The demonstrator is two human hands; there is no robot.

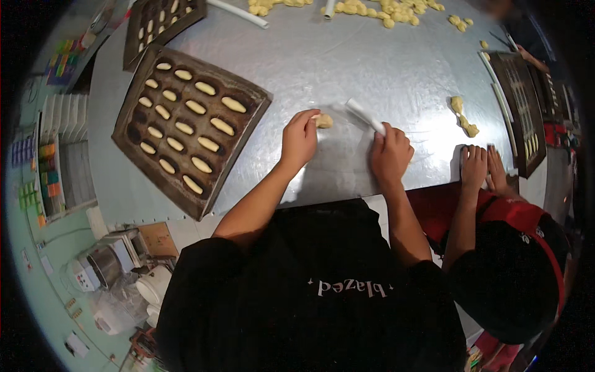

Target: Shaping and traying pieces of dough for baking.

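Observation:
My left hand (pixel 299 139) rests on the table with its fingers curled round one end of a small yellow dough piece (pixel 324 121), whose other end sticks out to the right. A little to the right, my right hand (pixel 392 154) is closed round the near end of a white rolling pin (pixel 364 115). The pin slants up and to the left, its free end slightly blurred and apart from the dough. Just left of my left hand stands a dark metal baking tray (pixel 265 98) bearing rows of long, shaped dough pieces (pixel 209 144).
The metal table (pixel 285 68) carries yellow dough lumps (pixel 396 9) and two white tubes (pixel 242 13) at the far side. A twisted dough strip (pixel 463 118) lies right. A co-worker's hands (pixel 475 166) are at the near right edge, beside another tray (pixel 517 105).

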